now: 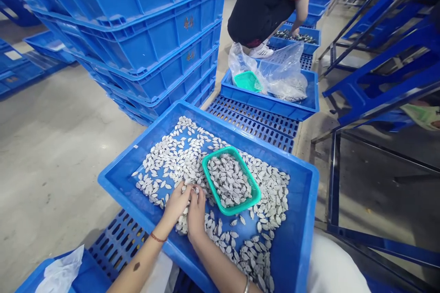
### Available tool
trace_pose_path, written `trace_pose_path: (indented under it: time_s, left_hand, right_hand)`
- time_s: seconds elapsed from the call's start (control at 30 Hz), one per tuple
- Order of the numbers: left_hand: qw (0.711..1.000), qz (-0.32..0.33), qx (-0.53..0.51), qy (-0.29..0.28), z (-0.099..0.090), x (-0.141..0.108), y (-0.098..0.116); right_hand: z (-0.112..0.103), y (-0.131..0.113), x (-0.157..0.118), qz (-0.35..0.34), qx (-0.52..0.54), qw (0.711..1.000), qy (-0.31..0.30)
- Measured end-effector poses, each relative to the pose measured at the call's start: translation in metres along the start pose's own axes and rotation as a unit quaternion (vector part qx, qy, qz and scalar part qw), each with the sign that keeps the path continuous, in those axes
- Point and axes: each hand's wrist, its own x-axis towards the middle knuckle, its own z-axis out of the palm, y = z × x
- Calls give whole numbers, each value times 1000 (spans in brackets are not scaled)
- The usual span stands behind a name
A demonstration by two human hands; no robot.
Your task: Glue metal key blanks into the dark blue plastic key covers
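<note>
A shallow blue crate (295, 238) sits in front of me, with many small pale grey leaf-shaped pieces (172, 155) spread over its bottom. Inside it, a green plastic basket (256, 194) is heaped with darker grey pieces of the same shape. My left hand (177, 202) and my right hand (196, 210) meet just left of the basket, low over the loose pieces. Fingers of both hands are bent and pinched together around small leaf-shaped pieces, though the fingertips partly hide them. A thin reddish band circles my left wrist; a metal bangle is on my right.
Stacked blue crates (144, 50) rise at the left. Beyond the work crate, another blue crate (268, 106) holds plastic bags and a green basket (246, 81). Farther back a person (266, 4) crouches, reaching into a crate. Metal frames and blue stools (374, 78) line the right.
</note>
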Motion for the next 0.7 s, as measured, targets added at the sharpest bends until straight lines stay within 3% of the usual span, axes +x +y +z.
trace_pose_path:
  time_s: [0.1, 0.17, 0.3, 0.4, 0.53, 0.63, 0.7]
  left_hand:
    - [999, 33, -16, 15, -7, -11, 16]
    - [997, 68, -27, 16, -6, -18, 39]
    - [985, 164, -45, -28, 17, -13, 99]
    - [971, 217, -50, -82, 36, 4, 131]
    - [968, 223, -57, -95, 36, 32, 133]
    - [985, 156, -69, -34, 24, 52, 115]
    - [992, 95, -76, -17, 21, 60, 101]
  right_hand:
    - [2, -23, -8, -19, 42, 999, 6]
    - [-8, -41, -8, -32, 61, 997, 22]
    - [-43, -73, 21, -61, 76, 993, 60]
    - [-74, -78, 48, -58, 58, 993, 88]
    - [-117, -58, 44, -31, 12, 995, 95]
    - [-154, -45, 32, -57, -25, 994, 85]
    - [-177, -44, 38, -84, -48, 992, 82]
